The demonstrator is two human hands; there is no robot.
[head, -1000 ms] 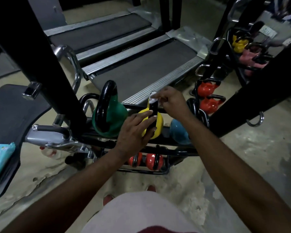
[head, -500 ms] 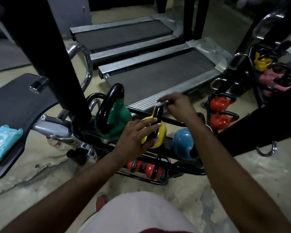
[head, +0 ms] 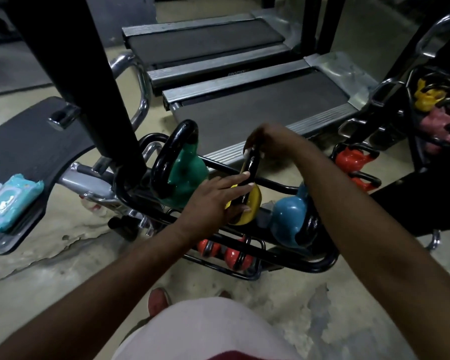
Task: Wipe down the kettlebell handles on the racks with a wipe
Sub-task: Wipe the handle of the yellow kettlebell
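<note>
Rack (head: 320, 263) holds yellow kettlebell (head: 255, 198): left hand (head: 208, 203), fingers straight, steadies it; right hand (head: 273, 137) pinches wipe (head: 246, 152) atop its handle (head: 252, 162).

A rack (head: 320, 265) stood on the floor (head: 348, 307) just before the person. On its upper tier sat the left kettlebell (head: 190, 172), middle kettlebell (head: 252, 203) and right kettlebell (head: 286, 219) in a row, with small kettlebells (head: 234, 255) on the tier below. The left hand (head: 211, 201) rested on the middle kettlebell. Above it, the right hand (head: 273, 139) pinched a wipe (head: 246, 152) at the top of the handle (head: 252, 162). Behind the rack lay two treadmills (head: 257, 110) side by side. A post (head: 83, 81) rose at the rack's left end. Further left, a wipe pack (head: 11, 201) lay on a surface (head: 31, 141). A second rack (head: 426, 100) stood far right.
</note>
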